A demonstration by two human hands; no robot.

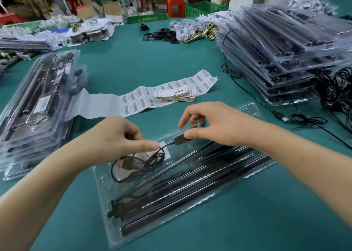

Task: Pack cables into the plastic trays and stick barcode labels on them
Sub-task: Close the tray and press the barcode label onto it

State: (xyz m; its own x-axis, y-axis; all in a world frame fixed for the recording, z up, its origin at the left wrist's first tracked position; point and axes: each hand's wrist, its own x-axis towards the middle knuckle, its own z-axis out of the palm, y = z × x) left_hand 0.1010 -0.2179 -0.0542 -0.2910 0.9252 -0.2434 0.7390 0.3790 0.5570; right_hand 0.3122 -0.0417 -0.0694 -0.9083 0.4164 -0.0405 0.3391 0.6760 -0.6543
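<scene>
Two hands (pixel 114 136) (pixel 219 125), one open tray (pixel 253 110), one label strip (pixel 137 102)

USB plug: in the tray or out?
Out: the right hand pinches the USB plug over the plastic tray; the left hand pinches its cable, coiled inside.

The clear plastic tray (pixel 106 176) lies slantwise, long black bars (pixel 190 199) filling its long compartment. In the small compartment at the tray's left end, a black cable (pixel 133 167) lies loosely coiled. Its USB plug (pixel 181 140) is raised just above the tray, pinched by the right hand (pixel 219 125), and the left hand (pixel 118 136) pinches the cord. Beyond the tray lies a strip of barcode labels (pixel 167 92).
</scene>
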